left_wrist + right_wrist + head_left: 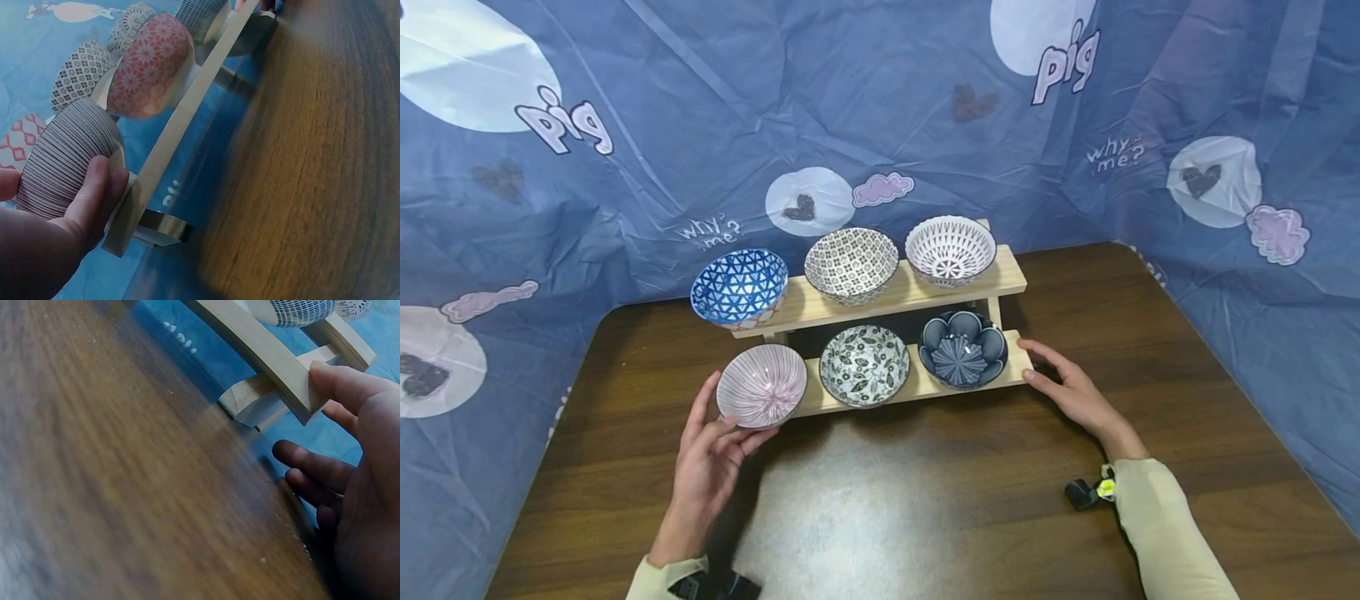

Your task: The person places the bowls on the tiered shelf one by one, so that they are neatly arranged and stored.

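Observation:
My left hand holds a small bowl with pink and purple rays inside, at the left end of the lower shelf. Dark stripes cover its outside in the left wrist view, where the fingers lie against its wall. A two-tier wooden display stand carries the bowls. My right hand grips the right end of the lower shelf, thumb at the front corner and index finger behind. Beside the held bowl sits a green leaf-patterned bowl, then a dark blue flower-shaped bowl.
On the upper shelf stand a blue triangle-patterned bowl, a brown-and-white patterned bowl and a white bowl with dark dashes. The stand is on a brown wooden table, with a blue printed cloth hanging behind.

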### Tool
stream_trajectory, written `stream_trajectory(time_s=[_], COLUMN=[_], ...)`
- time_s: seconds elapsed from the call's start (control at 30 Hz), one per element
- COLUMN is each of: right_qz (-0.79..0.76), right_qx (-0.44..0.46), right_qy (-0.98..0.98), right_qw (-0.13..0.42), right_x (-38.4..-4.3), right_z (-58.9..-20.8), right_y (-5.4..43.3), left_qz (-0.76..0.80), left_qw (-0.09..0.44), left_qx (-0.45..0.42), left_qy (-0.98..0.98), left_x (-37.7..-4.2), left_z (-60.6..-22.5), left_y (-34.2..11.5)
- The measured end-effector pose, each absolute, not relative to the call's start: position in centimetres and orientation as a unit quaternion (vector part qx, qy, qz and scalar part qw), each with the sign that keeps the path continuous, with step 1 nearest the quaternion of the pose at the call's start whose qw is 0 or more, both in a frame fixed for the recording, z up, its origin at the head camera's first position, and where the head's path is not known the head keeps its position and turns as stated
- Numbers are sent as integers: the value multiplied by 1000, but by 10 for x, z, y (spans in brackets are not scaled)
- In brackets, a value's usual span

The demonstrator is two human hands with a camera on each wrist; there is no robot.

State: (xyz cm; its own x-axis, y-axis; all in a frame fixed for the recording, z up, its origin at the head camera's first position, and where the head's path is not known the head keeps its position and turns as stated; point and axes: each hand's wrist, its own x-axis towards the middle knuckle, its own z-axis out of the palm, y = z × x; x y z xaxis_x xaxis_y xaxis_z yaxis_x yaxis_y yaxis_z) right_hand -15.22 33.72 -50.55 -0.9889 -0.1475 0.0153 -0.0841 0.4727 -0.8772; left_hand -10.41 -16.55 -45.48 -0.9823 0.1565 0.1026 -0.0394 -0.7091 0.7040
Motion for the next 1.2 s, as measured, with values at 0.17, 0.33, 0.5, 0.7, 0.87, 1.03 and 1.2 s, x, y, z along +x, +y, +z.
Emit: stream_trajectory(time_s=[0.17, 0.33, 0.5, 0.7, 0.87, 1.03, 1.2], right_qz=[-514, -522, -523, -524, -520, -516, -518], right_qx=[-64, -69, -73, -72, -72, -71, -69], right_qy=[854, 849, 848, 848, 850, 853, 852], right_qw=[37, 39, 41, 42, 39, 38, 38], right_x=[-152, -152, -153, -152, -152, -152, -151], right_z=[-505, -504, -503, -501, -502, -502, -502], right_y=[336, 336, 335, 335, 336, 337, 337], left_qz=[916, 913, 914, 921, 914, 903, 891], left_qw=[49, 47, 48, 55, 69, 84, 96], left_qx=[66, 58, 58, 69, 76, 88, 78], left_qy=[392, 401, 400, 381, 393, 413, 436], left_x=[-105, -107, -108, -109, -110, -110, -111], left_z=[-454, -455, -458, -458, -459, -461, -463], left_y=[-166, -166, -166, -166, -166, -168, -170])
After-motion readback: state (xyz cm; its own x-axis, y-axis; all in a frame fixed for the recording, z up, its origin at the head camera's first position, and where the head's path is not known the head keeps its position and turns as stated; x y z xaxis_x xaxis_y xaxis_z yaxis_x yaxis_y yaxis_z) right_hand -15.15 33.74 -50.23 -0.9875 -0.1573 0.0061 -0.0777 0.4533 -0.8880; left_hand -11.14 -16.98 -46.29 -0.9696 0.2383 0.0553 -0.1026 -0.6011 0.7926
